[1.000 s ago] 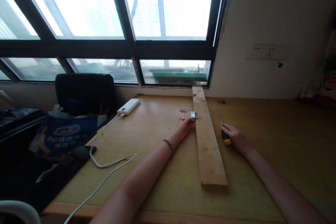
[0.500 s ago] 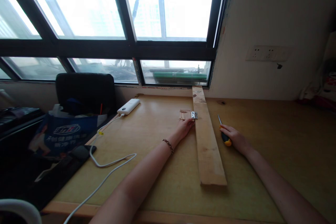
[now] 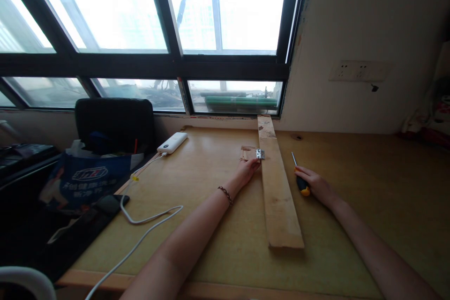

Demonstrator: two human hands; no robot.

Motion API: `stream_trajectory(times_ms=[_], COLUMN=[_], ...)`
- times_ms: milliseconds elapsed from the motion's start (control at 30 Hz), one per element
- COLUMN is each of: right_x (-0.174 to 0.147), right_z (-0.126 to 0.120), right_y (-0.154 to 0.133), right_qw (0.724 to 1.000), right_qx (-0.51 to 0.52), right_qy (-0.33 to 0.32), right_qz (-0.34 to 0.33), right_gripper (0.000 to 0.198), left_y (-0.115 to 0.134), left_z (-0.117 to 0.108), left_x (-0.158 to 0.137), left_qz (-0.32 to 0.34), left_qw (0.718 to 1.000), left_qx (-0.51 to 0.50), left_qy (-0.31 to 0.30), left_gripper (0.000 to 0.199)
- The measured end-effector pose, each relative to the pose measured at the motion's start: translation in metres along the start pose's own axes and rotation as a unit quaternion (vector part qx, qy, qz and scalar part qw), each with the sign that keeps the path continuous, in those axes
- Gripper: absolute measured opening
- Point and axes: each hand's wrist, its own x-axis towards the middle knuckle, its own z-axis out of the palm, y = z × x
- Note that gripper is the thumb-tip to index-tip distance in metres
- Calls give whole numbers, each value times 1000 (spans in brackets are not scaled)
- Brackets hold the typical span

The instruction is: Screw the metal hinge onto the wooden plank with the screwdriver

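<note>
Pale wood, yellow table, one bright tool handle.

The plank is light tan with a darker brown stain at its 12 o'clock end; the hinge on it is silvery metal, the small block beside it pale wood. The screwdriver has a black and yellow-orange handle and a grey shaft. The table is yellowish ochre. At 10 o'clock lie a white power bank and white cable; at 9 o'clock, a blue bag with white lettering. The bracelet is dark brown, braided.
</note>
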Motion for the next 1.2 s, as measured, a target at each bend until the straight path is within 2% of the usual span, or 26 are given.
stream_trajectory(times_ms=[233,333,467,567,633,700,767,867,1033,1200], right_x=[0,0,10,33,57,85,111,136,139,138], right_z=[0,-4,-11,-8,0,11,22,32,35,35], right_y=[4,1,-21,-47,-62,-72,-78,-83,-90,-92], right_qw=[999,998,987,965,946,936,935,945,963,960], right_qx=[20,15,45,143,227,277,277,215,127,126], right_qy=[27,65,152,203,191,145,109,100,97,84], right_qz=[14,21,35,85,131,164,191,225,216,236], right_gripper=[52,45,33,25,24,26,29,30,23,21], left_y=[1,1,2,1,1,1,2,3,0,-2], left_z=[0,1,3,3,2,3,4,5,3,2], left_x=[-1,-1,-1,-1,-1,-2,-4,-5,-4,-2], left_qz=[4,2,-6,-4,-1,3,6,11,24,32], left_qw=[1000,1000,1000,1000,1000,1000,1000,1000,999,999], left_qx=[-6,-3,-4,-7,-5,-3,1,7,11,23], left_qy=[-19,-11,8,3,3,2,-6,-20,-43,-24], left_gripper=[22,22,23,21,17,15,16,18,16,18])
